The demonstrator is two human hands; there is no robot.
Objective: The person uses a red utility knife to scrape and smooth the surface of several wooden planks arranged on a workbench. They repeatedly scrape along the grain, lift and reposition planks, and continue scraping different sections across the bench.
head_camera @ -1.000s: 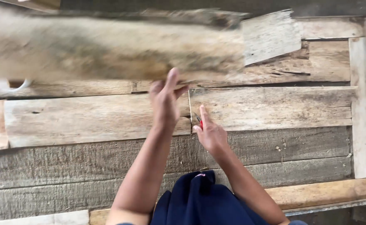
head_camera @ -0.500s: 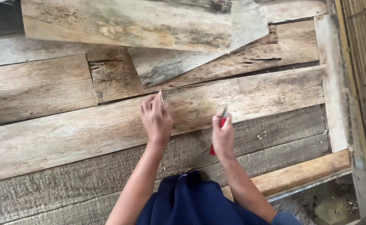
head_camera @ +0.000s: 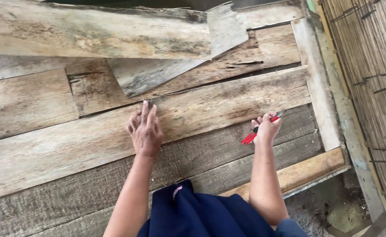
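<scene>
My left hand (head_camera: pixel 146 130) lies flat, fingers spread, on a long pale weathered plank (head_camera: pixel 202 105) that runs across the floor at a slight slant. My right hand (head_camera: pixel 266 128) is off to the right, over the darker grey board (head_camera: pixel 202 156) below it, closed around a red tool with a dark tip (head_camera: pixel 259 128) that sticks out both sides of the fist. A loose wide board (head_camera: pixel 101 33) rests on top of the others at the upper left, with a thin grey sheet (head_camera: pixel 175 66) poking out from under it.
A pale upright strip (head_camera: pixel 318 87) borders the boards on the right, with a woven bamboo wall (head_camera: pixel 368 87) beyond it. A tan beam (head_camera: pixel 307 169) edges the floor at the lower right, bare ground (head_camera: pixel 338 210) past it. Dark blue cloth (head_camera: pixel 206 213) covers my lap.
The view has swung left and tilted. My right hand has moved out to the right with the red tool, turning palm up. My left hand has shifted slightly left and flattened on the plank.
</scene>
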